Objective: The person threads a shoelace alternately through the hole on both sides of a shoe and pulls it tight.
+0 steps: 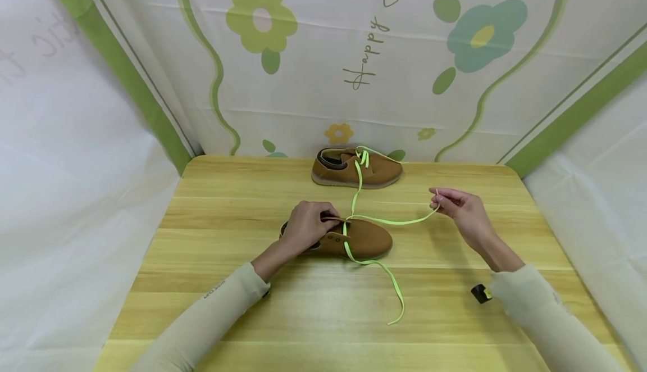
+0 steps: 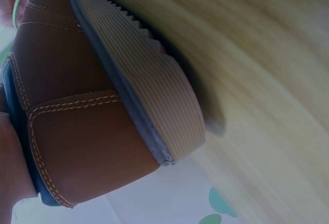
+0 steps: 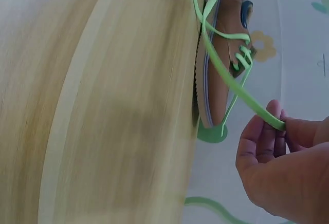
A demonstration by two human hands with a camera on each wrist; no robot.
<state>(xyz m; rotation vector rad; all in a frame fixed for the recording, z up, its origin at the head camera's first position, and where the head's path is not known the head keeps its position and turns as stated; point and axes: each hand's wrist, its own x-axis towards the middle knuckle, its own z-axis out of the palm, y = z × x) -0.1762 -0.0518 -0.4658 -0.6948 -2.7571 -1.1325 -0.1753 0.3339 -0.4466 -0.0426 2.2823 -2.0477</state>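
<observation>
A brown lace-up shoe [image 1: 373, 240] lies on the table, toe to the right. My left hand [image 1: 307, 227] is over its opening, and the thumb and fingers pinch the upper's far flap near the eyelets. Neon green shoelace [image 1: 396, 222] runs across the throat, one end trailing on the near side. To the right, my right hand [image 1: 466, 217] pinches the other end between thumb and fingers, above the table. The right wrist view shows this lace [image 3: 229, 77] stretched to the fingertips. In the left wrist view the shoe's heel [image 2: 92, 147] hides most of the left hand.
A second brown shoe [image 1: 381, 174], with green lace through its eyelets, stands behind at the table's back edge. The wooden table [image 1: 323, 316] meets a flower-printed cloth wall [image 1: 323, 96]. A small black object [image 1: 481, 294] shows beside the right sleeve.
</observation>
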